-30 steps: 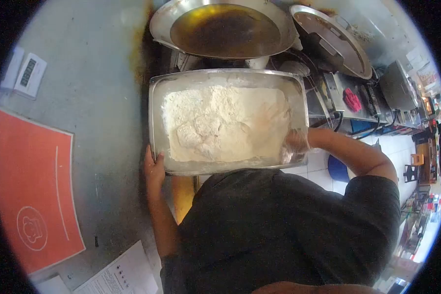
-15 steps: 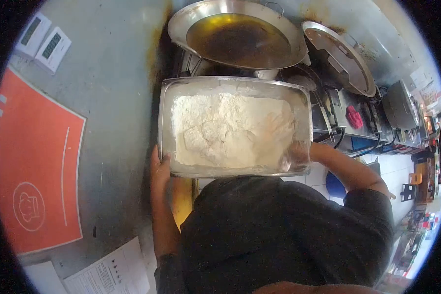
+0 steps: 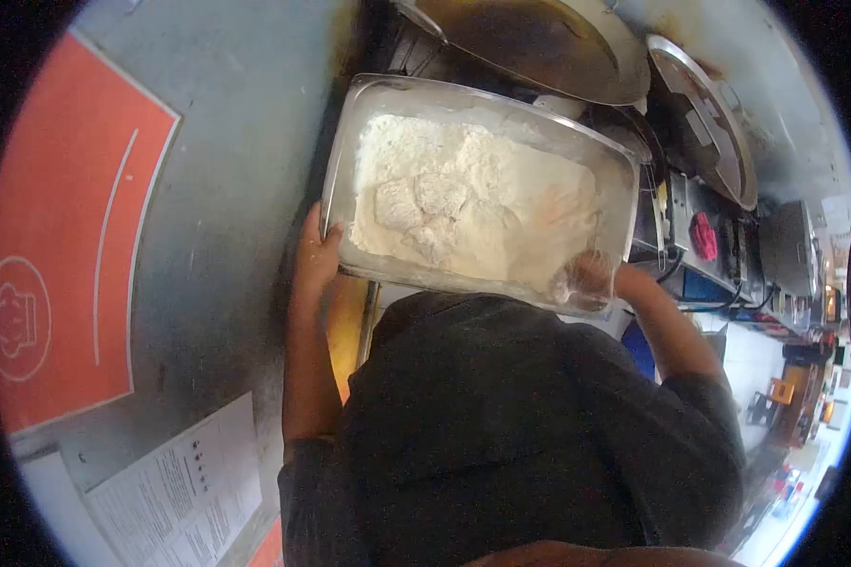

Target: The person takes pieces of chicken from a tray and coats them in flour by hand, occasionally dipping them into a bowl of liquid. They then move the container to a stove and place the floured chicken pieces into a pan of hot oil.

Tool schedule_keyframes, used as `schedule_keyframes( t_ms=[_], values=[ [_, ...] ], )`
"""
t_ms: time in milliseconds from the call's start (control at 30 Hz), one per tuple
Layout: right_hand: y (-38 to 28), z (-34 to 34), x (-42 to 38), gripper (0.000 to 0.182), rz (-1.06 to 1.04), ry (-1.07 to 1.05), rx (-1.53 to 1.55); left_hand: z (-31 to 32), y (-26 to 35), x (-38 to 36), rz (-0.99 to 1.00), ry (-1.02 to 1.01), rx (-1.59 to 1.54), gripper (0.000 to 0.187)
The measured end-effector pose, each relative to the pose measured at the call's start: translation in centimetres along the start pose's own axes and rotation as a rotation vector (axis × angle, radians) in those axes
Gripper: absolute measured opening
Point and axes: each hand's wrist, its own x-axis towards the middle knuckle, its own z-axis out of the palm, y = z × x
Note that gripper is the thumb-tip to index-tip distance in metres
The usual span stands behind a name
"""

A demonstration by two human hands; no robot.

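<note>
A deep rectangular metal pan [image 3: 490,87] holds pale flour [image 3: 501,156]. Several flour-coated lumps [image 3: 424,203] lie in its left half; their kind is hidden by the coating. My left hand [image 3: 319,250] is closed around the pan's left edge, thumb by the rim. Inside the pan's near right corner is my right hand [image 3: 588,274], dusted with flour. Its fingers are smeared and blend into the flour, so I cannot make out whether they hold anything.
Beyond the pan sits a large wide pan of dark oil [image 3: 529,42]. A round metal lid [image 3: 704,123] leans at the right, near a pink cloth [image 3: 703,236]. On the left, a metal wall bears an orange sign [image 3: 76,217] and printed sheets [image 3: 184,482].
The view has shifted and turned, so the pan now appears higher and tilted down to the right. My left hand keeps its grip; my right hand stays in the pan's near right corner.
</note>
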Motion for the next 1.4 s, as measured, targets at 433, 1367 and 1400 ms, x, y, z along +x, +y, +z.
schedule_keyframes(
  t_ms=[433,1367,1400],
  values=[
    [-4.3,-6.1,5.2,0.020,0.205,0.298,0.013,0.1,-0.7,0.5,0.023,-0.016,-0.015,0.052],
    [-3.3,-31.9,10.0,0.030,0.469,0.648,-0.887,-0.5,0.9,-0.2,-0.127,-0.106,-0.006,0.058],
    [-4.8,-32.0,9.9,0.043,0.284,0.197,-1.614,-0.1,0.1,-0.1,-0.145,-0.101,-0.012,0.058]
  ],
)
